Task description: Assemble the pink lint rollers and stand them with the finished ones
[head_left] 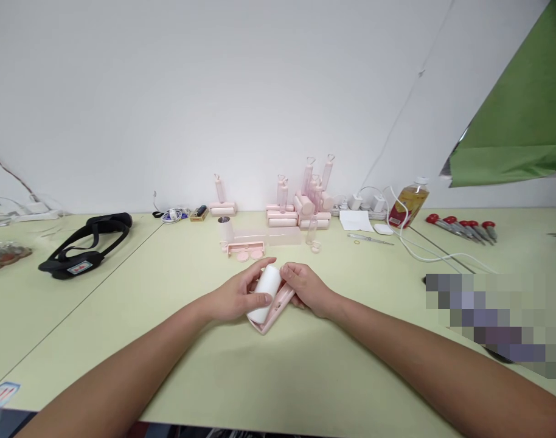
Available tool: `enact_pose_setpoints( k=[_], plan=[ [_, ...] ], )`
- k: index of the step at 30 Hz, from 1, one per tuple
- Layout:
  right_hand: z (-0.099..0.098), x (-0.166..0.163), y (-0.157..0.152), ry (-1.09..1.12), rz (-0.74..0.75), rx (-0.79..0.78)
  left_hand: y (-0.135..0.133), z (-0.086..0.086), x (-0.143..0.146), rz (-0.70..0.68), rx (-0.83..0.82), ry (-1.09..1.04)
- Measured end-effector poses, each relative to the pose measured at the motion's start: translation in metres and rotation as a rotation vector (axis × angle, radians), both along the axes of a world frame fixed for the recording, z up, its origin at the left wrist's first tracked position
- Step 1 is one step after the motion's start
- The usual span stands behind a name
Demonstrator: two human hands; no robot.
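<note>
My left hand (241,293) is wrapped around a white cylindrical roll (267,291), thumb across its near side. The roll lies tilted in a long pink plastic holder (278,308); whether it is fixed there I cannot tell. My right hand (309,288) grips the far right end of that holder, fingers closed round it. Just beyond my hands lie a pink open-fronted frame (245,248) with two round pink discs (249,255), a translucent pink cover (284,235), an upright whitish cylinder (225,229) with a dark top, and a clear tube (312,232).
Several pink lint rollers (305,207) with looped handles are stacked by the wall, and another (222,207) stands left of them. Rightwards are tweezers (370,238), white cables (415,255), a bottle (409,202) and red-handled screwdrivers (460,228). A black head strap (89,246) lies left.
</note>
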State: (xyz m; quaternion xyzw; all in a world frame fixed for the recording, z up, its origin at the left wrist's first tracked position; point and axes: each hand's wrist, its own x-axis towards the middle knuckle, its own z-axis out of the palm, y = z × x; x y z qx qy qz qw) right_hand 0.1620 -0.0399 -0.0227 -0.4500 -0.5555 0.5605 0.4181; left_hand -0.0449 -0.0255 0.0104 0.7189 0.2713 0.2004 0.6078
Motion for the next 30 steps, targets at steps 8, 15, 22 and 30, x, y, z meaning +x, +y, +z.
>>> enact_pose_setpoints(
  k=[8, 15, 22, 30],
  plan=[
    [-0.001, -0.003, -0.001, 0.234, 0.125, -0.082, 0.006, 0.012, -0.016, 0.009, 0.555, 0.176],
    [-0.004, 0.002, 0.003, 0.273, 0.209, -0.102, 0.009, 0.009, -0.019, -0.075, 0.767, 0.2],
    [-0.006, 0.004, 0.007, 0.282, 0.25, -0.073, 0.005, 0.012, -0.015, -0.121, 0.812, 0.223],
    [-0.007, 0.005, 0.006, 0.247, 0.266, -0.048, 0.002, 0.017, -0.01, -0.032, 0.758, 0.266]
  ],
)
